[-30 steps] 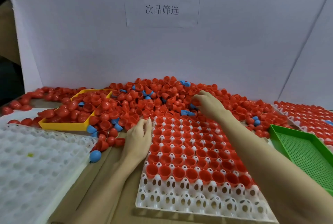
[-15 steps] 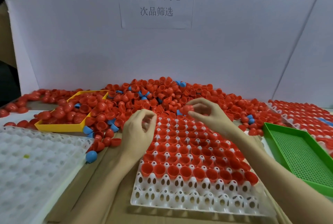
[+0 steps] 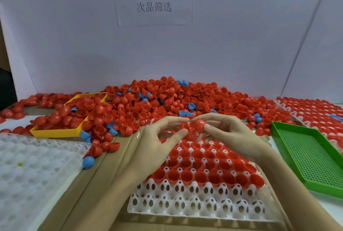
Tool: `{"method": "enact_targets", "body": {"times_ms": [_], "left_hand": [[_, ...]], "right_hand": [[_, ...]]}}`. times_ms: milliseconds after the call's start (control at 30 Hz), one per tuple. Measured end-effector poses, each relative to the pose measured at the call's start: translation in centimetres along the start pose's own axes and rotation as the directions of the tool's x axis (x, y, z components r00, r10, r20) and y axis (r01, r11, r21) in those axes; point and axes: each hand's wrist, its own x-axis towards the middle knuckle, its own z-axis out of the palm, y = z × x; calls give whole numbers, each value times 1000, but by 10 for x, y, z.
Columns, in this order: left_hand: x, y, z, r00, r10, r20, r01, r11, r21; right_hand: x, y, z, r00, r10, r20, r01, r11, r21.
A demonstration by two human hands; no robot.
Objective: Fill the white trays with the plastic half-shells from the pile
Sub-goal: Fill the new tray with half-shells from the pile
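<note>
The bare brown cardboard strip between the two white plastic cell trays gives passage; the heaped pile of red and blue plastic half-shells blocks the far side. The yellow plastic tray and green perforated plastic tray flank both sides.

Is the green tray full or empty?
Empty. The green tray shows only its bare perforated floor; no shells lie in the visible part.

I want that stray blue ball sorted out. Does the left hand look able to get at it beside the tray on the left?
Probably yes. The blue ball lies in the open on the cardboard, nothing over it, but the left hand is pinching a red half-shell now.
</note>
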Motion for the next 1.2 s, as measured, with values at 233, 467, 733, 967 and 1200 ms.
{"method": "enact_targets", "body": {"times_ms": [233,467,733,967,1200], "left_hand": [[-1,-7,-2,967,-212,139,245,921,-302],[-3,-1,-2,902,-365,229,431,775,-462],[-14,4,13,989,114,91,-133,958,252],[-12,9,-6,954,254,159,-299,840,453],[-14,7,-4,922,238,307,-374,753,541]], "right_hand": [[-5,9,-11,994,72,-77,-51,967,251],[-7,7,-4,989,120,-88,-91,956,279],[-9,-5,15,986,148,-72,-132,973,190],[-7,-10,27,981,174,-91,-173,985,25],[-5,-7,37,974,207,-97,-213,976,-53]]}}
